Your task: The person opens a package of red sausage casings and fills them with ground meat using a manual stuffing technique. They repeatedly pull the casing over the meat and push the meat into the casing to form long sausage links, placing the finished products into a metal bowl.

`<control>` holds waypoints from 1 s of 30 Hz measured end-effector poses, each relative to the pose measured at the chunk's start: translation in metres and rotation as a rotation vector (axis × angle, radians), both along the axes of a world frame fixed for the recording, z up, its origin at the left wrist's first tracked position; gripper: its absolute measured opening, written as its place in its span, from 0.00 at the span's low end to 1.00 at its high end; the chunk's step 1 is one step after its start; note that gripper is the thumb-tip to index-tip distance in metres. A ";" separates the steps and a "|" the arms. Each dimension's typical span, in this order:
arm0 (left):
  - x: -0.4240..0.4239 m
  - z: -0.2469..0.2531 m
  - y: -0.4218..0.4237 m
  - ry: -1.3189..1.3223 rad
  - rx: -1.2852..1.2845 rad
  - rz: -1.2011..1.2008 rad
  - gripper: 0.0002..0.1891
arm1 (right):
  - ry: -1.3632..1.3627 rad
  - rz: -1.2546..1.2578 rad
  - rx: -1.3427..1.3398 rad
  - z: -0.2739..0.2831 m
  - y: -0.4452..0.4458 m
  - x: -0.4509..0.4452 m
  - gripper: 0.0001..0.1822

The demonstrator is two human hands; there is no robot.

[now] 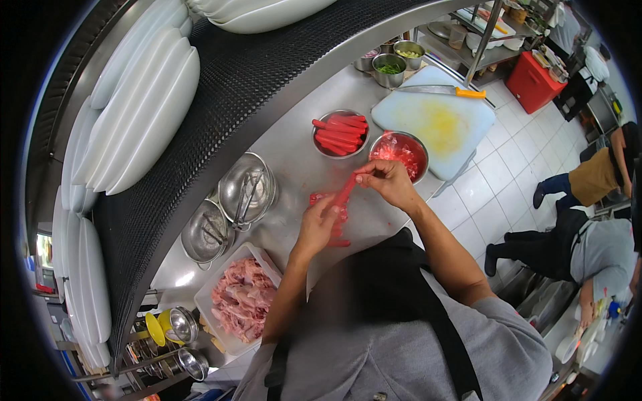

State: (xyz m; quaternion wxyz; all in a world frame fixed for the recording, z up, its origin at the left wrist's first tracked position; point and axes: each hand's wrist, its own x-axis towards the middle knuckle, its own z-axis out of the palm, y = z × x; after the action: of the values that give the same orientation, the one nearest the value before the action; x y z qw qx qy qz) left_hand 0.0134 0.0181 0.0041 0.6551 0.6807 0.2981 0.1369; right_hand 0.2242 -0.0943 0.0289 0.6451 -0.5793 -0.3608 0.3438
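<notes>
Between both hands I hold a red stick, apparently a crab stick (346, 189), slanting above a steel counter. My left hand (320, 224) grips its lower end, while the fingertips of my right hand (388, 181) pinch its upper end. Below my left hand lie more red sticks (339, 243), partly hidden, some seemingly in clear wrapping. A steel bowl (314, 143) piled with bare red sticks (342, 134) stands beyond my hands. Just behind my right hand, a second steel bowl (426, 153) contains crumpled clear and red plastic wrappers (393, 150).
A white cutting board (401, 113) with a yellow-handled knife (469, 93) lies at far right. Steel strainers (247, 188) and a tub of raw meat (244, 299) stand left. A shelf with white plates (150, 105) overhangs the counter. Other people (602, 245) work at right.
</notes>
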 end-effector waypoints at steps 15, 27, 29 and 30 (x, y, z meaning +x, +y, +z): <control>0.005 0.026 0.004 -0.175 0.092 0.155 0.15 | 0.356 0.067 0.022 -0.015 -0.004 0.002 0.02; 0.021 0.012 -0.012 -0.173 0.086 0.155 0.17 | 0.186 0.080 0.006 0.000 0.000 -0.011 0.08; 0.021 0.016 -0.013 -0.117 0.053 0.149 0.17 | 0.103 0.038 -0.008 -0.010 0.001 -0.011 0.06; 0.020 0.020 -0.014 -0.089 0.039 0.152 0.17 | 0.063 0.023 -0.014 -0.009 0.002 -0.013 0.05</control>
State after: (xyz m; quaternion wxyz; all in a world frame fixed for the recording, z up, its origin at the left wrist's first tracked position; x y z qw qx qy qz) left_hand 0.0332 0.0039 0.0242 0.6419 0.6621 0.3167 0.2219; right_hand 0.2112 -0.0919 0.0199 0.6480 -0.5685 -0.3446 0.3718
